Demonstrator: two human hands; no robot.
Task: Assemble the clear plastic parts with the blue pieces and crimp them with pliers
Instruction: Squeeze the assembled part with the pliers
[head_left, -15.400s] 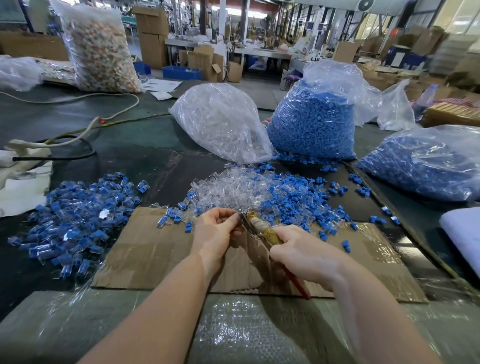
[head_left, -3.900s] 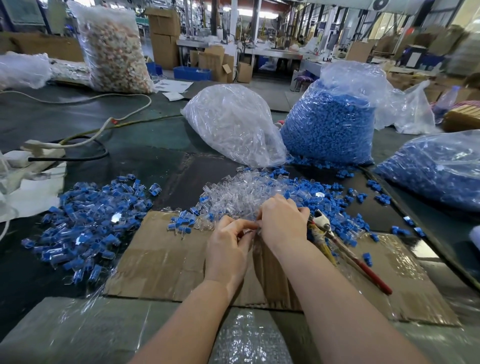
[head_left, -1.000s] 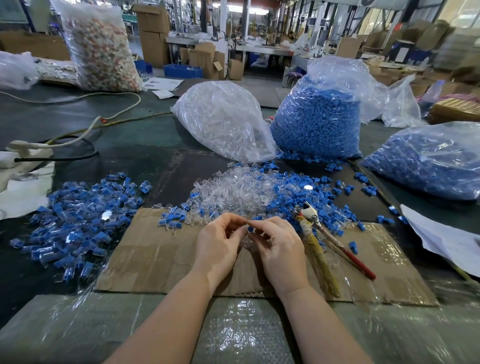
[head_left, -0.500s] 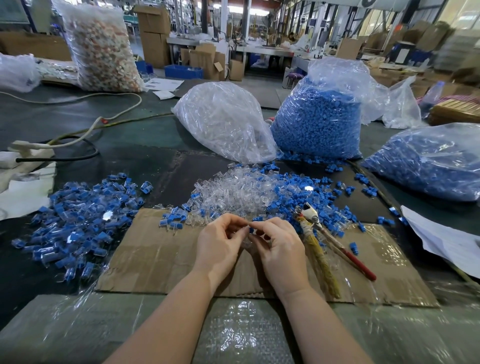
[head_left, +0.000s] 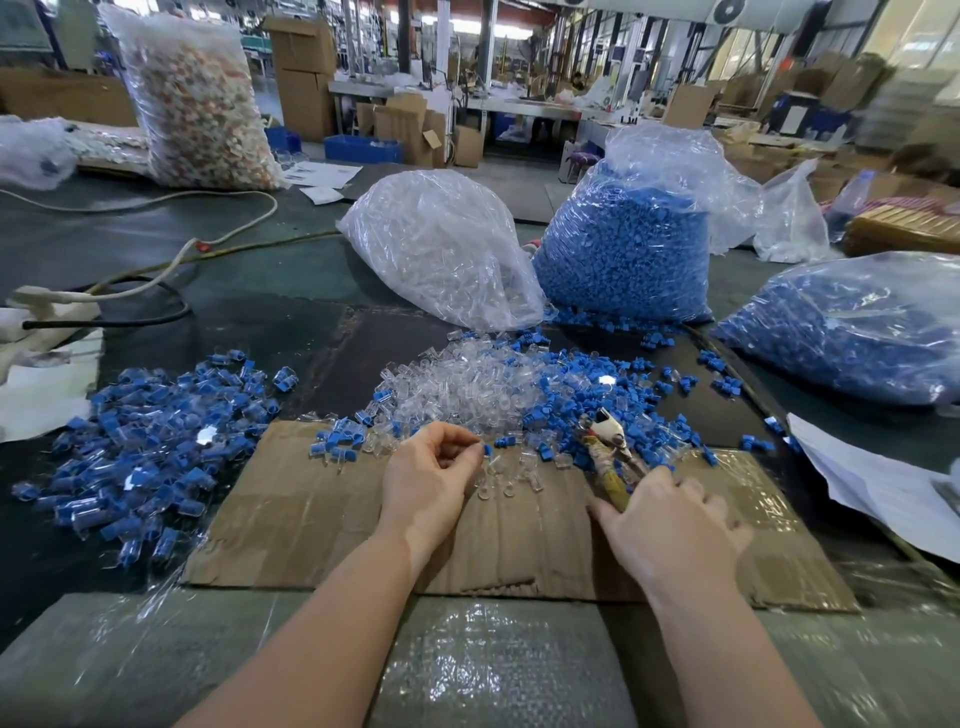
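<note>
My left hand (head_left: 428, 480) pinches a small assembled part (head_left: 487, 450), blue with a clear body, at its fingertips over the cardboard sheet (head_left: 306, 499). Over to the right, my right hand (head_left: 672, 519) lies across the handles of the pliers (head_left: 605, 447), fingers spread and thumb beside the yellow-wrapped handle; the red handle is hidden under it. Loose clear plastic parts (head_left: 457, 389) and loose blue pieces (head_left: 587, 384) are heaped just beyond both hands. A few clear parts (head_left: 506, 480) lie on the cardboard between the hands.
A pile of assembled blue-and-clear parts (head_left: 150, 441) lies at the left. Behind stand a bag of clear parts (head_left: 441, 249) and two bags of blue pieces (head_left: 623, 244) (head_left: 852, 322). White paper (head_left: 872, 483) lies at the right, cables (head_left: 156, 270) at the far left.
My right hand has left the part and moved right and down onto the pliers' handles. My left hand keeps the part, staying where it was.
</note>
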